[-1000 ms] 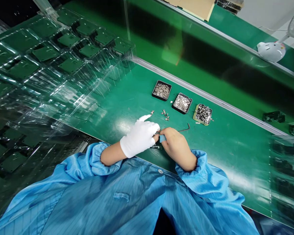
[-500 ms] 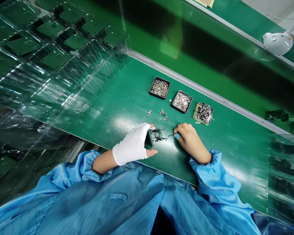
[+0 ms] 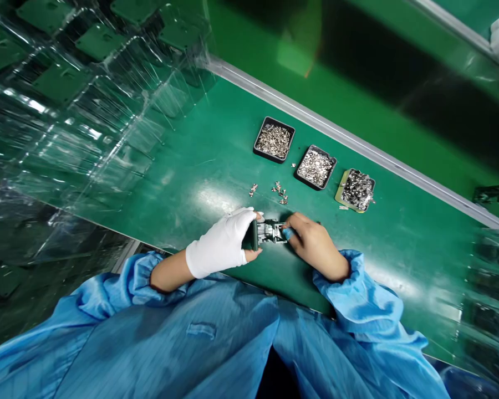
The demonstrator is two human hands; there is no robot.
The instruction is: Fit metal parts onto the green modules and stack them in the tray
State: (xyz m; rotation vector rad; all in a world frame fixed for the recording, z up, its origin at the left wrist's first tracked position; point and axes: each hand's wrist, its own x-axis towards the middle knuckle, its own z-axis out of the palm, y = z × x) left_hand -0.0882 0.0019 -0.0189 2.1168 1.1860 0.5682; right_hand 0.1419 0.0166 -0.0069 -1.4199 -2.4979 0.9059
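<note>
My left hand (image 3: 220, 246), in a white glove with bare fingertips, grips a dark green plastic housing (image 3: 255, 235) with a frame and metal parts on its right side. The thumb and fingers hold it from opposite edges, just above the bench. My right hand (image 3: 316, 244), bare with a blue wrap on one finger, is pinched closed at the housing's right end. The thin dark rod seen in it earlier is mostly hidden by the fingers now. Beyond the hands lie small loose metal pieces (image 3: 280, 190) and another little group of metal pieces (image 3: 253, 189).
Two black trays of small metal parts (image 3: 274, 158) (image 3: 310, 182) and a yellowish tray (image 3: 341, 195) of metal parts stand on the green bench (image 3: 183, 183). Stacked clear plastic trays (image 3: 108, 122) fill the left; more clear trays (image 3: 488, 288) stand right. A metal rail (image 3: 336, 130) edges the back.
My right hand has moved left, bringing its pinched fingers from just apart to the housing's right end. My left hand still holds the housing. The camera view has shifted slightly.
</note>
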